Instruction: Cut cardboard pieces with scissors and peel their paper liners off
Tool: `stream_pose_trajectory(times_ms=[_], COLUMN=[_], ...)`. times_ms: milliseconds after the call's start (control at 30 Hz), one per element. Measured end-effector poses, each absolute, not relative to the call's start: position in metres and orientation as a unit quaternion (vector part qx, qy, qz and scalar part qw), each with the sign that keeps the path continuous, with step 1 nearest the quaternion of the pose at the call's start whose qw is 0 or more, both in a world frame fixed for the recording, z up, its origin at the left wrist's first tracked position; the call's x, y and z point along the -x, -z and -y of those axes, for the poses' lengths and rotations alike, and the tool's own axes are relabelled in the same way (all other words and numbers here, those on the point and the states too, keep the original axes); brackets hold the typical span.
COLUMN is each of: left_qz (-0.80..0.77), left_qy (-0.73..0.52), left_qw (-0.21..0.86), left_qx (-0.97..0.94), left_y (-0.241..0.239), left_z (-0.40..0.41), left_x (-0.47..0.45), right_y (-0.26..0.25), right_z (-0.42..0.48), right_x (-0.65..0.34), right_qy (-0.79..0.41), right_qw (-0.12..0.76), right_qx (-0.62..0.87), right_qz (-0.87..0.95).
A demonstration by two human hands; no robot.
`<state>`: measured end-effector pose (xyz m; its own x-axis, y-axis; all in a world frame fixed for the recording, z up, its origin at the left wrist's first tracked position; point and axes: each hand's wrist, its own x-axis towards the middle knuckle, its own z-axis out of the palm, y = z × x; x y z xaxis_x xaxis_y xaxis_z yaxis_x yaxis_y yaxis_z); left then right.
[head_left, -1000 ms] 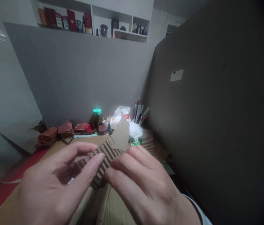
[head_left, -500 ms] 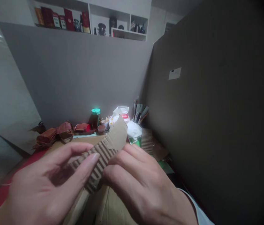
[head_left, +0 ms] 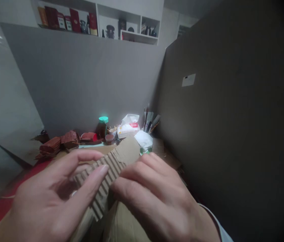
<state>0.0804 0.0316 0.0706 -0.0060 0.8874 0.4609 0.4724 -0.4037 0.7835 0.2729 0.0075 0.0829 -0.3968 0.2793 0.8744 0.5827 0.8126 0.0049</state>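
A strip of corrugated cardboard [head_left: 111, 168], its ribbed side showing, is held up in front of me by both hands. My left hand [head_left: 51, 198] pinches its left part between thumb and fingers. My right hand [head_left: 157, 198] grips its right side with curled fingers. A smooth flap of the same cardboard [head_left: 129, 149] sticks up to the right, above my right fingers. More brown cardboard [head_left: 121, 222] lies under my hands.
Tall grey boards [head_left: 232, 117] wall the desk at the back and right. At the back stand a green-lidded jar [head_left: 103, 126], a tissue pack [head_left: 129, 127], a cup of brushes [head_left: 150, 122] and reddish-brown cardboard pieces [head_left: 56, 144]. A shelf [head_left: 98, 23] hangs above.
The cardboard strip has tilted lower and flatter, its smooth flap dropping toward my right fingers. Both hands kept their grip and shifted only slightly.
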Motion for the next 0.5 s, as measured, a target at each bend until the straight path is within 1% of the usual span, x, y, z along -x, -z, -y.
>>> stream_pose_trajectory(times_ms=[100,167,400,500], left_qz=[-0.500,-0.491,-0.475,-0.468], left_qy=[-0.509,-0.519,-0.546,-0.550], left_qw=[0.149,0.133,0.132,0.123], left_qx=[-0.685,-0.687,-0.677,-0.681], left_y=[-0.072,-0.072,-0.069,-0.069], left_z=[-0.032,-0.033,-0.035,-0.036], left_x=[-0.085,-0.088,-0.090,-0.090], right_y=[-0.091,-0.094,-0.088,-0.085], right_z=[-0.005,-0.003,-0.007,-0.008], right_x=[-0.272,-0.273,-0.267,-0.266], right_qy=[0.151,0.152,0.210,0.217], right_qw=[0.393,0.369,0.368,0.365], right_qx=[0.290,0.293,0.263,0.268], right_qz=[0.859,0.869,0.867,0.865])
